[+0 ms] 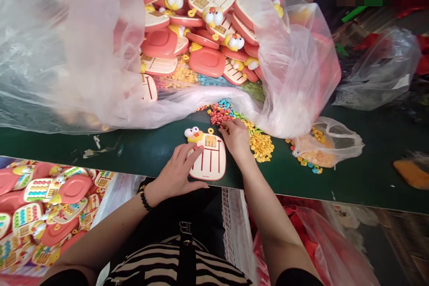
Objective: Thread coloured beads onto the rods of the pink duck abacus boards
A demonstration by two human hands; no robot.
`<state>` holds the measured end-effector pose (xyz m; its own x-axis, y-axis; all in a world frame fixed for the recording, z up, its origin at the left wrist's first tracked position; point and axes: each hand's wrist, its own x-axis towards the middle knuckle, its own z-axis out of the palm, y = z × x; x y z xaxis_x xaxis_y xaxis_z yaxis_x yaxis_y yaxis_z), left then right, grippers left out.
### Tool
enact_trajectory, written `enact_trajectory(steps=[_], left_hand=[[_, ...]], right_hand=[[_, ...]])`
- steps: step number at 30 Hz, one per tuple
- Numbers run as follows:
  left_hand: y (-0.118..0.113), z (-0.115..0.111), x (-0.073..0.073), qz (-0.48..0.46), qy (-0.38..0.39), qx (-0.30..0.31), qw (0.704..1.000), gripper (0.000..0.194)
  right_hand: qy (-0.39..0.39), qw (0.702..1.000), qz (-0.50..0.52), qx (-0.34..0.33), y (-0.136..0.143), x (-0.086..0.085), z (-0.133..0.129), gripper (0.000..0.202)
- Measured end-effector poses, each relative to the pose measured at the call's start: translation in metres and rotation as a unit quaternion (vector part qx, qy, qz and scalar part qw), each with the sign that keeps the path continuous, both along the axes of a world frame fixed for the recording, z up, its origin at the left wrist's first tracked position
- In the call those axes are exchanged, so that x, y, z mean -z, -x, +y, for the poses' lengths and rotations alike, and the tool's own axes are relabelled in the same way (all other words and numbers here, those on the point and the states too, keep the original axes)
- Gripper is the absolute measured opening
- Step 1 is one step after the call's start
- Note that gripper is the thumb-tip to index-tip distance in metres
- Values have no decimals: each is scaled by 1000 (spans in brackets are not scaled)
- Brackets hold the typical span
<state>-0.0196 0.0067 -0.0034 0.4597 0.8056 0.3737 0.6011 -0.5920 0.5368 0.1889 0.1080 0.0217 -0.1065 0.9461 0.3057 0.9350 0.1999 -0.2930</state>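
On the dark green tabletop (134,154), right in front of you, lies the cream-faced, red-rimmed plastic board (214,161), flat, with upright red slots, a yellow bird-like head and 2 bulging white eyes. Your left hand (176,163) rests over its left side, fingers spread and the thumb held apart, near the lower edge. A black beaded bracelet (144,196) circles your left wrist. Your right hand (239,140) is just beyond the board's upper right corner, at the pile of small red plastic pieces (217,117). Your right thumb and forefinger are bent toward each other; you cannot tell from this view whether a piece sits between them. Small blue plastic pieces (225,104) lie behind the red pile, and a heap of small yellow plastic pieces (263,146) spreads to the right of your hand. Beyond them, a large translucent plastic bag (67,53) gapes toward you, full of similar red-backed boards (208,62). A small clear plastic bag (346,143) with yellow pieces inside sits farther right. At your lower left, more boards (30,214) lie heaped, several carrying rows of coloured pieces.
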Motion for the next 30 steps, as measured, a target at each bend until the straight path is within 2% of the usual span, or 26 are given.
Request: enact_trajectory(steps=[3,6,10,14,18,21,24,27,30], left_hand=[[-5,1,0,59,-45,0,997,96],[-8,2,1,106,-55,8,993,88],[-6,2,1,83,-57,27,995,74],[-5,0,2,54,-60,40,996,62],[-6,0,1,52,-68,46,995,47],[-6,0,0,57,-70,50,995,42],[-5,1,0,73,-83,65,992,41],[-4,2,-3,82,-94,62,990,45],[-4,7,-9,134,-87,51,986,62]], right_hand=[[-10,998,-57,-13,0,3,4,13],[-25,999,-13,-44,2,1,-7,16],[-42,995,55,-76,-2,1,-35,21],[-64,992,23,-108,-2,8,-63,25],[-69,993,11,-93,6,12,-86,26],[-60,995,17,-77,14,14,-102,33],[-49,996,12,-80,18,16,-109,41],[-59,995,-10,-78,20,18,-108,39],[-92,993,-42,-61,21,19,-105,33]])
